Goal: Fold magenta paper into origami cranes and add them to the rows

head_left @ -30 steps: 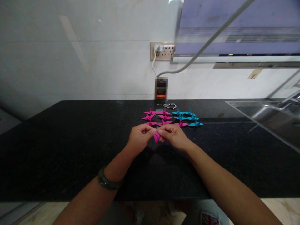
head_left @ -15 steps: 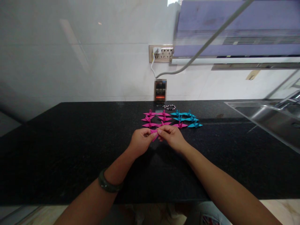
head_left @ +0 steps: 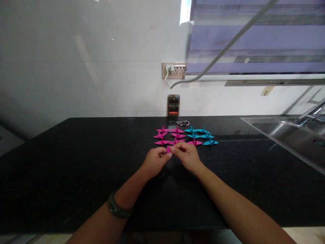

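Between both hands is a small folded piece of pink origami paper [head_left: 169, 149], mostly covered by fingers. My left hand [head_left: 155, 162] pinches it from the left, thumb on the near side. From the right, my right hand [head_left: 188, 156] grips it with thumb and forefinger; the other fingers curl behind. Just beyond the hands, pink paper cranes [head_left: 162, 142] and blue paper cranes [head_left: 210, 142] stand in rows on the black countertop [head_left: 76, 169]. My right hand partly hides the nearest pink cranes.
A beaded bracelet [head_left: 184, 123] lies behind the cranes. A phone [head_left: 173, 106] with a blurred screen leans against the wall, below a socket [head_left: 174, 70] with a plugged-in cable. At the right is a metal sink [head_left: 279, 132] with a faucet [head_left: 311, 113].
The view has tilted up slightly, so everything sits lower in the picture. Less of the pink paper shows between my fingers now, and my hands are still together on it.
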The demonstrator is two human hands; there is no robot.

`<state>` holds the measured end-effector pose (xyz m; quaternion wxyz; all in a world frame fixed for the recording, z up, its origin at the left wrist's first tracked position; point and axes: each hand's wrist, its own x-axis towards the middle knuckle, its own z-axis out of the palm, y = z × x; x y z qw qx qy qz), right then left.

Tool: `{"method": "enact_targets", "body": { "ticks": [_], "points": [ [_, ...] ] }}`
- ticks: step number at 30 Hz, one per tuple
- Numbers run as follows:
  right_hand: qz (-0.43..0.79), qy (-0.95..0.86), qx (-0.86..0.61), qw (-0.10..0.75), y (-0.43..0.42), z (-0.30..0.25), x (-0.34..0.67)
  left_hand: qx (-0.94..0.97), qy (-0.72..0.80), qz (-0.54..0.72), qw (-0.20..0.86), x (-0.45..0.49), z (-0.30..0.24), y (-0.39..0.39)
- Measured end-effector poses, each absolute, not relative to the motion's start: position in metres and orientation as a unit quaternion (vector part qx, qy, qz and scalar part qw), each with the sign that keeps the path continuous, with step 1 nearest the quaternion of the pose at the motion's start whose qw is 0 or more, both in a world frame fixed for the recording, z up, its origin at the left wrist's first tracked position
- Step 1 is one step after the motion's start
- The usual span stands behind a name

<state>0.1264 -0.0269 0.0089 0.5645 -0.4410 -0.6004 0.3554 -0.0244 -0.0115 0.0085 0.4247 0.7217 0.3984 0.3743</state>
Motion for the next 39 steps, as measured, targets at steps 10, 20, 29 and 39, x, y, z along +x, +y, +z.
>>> {"method": "enact_targets", "body": {
  "ticks": [10, 20, 29, 39],
  "points": [
    [0.399, -0.602, -0.421, 0.549, -0.0280, 0.0133, 0.1258, 0.737, 0.377, 0.370, 0.422, -0.0247, 0.0077, -0.0146],
    [0.429, -0.582, -0.452, 0.523, -0.0273, 0.0124, 0.1284, 0.721, 0.396, 0.383, 0.421, -0.0227, 0.0093, -0.0160],
    [0.391, -0.561, -0.475, 0.554, -0.0267, 0.0109, 0.1249, 0.693, 0.412, 0.381, 0.452, -0.0208, 0.0133, -0.0156],
    [0.302, -0.628, -0.473, 0.539, -0.0348, 0.0144, 0.1233, 0.705, 0.431, 0.408, 0.387, -0.0232, 0.0103, -0.0135]
  ]
}}
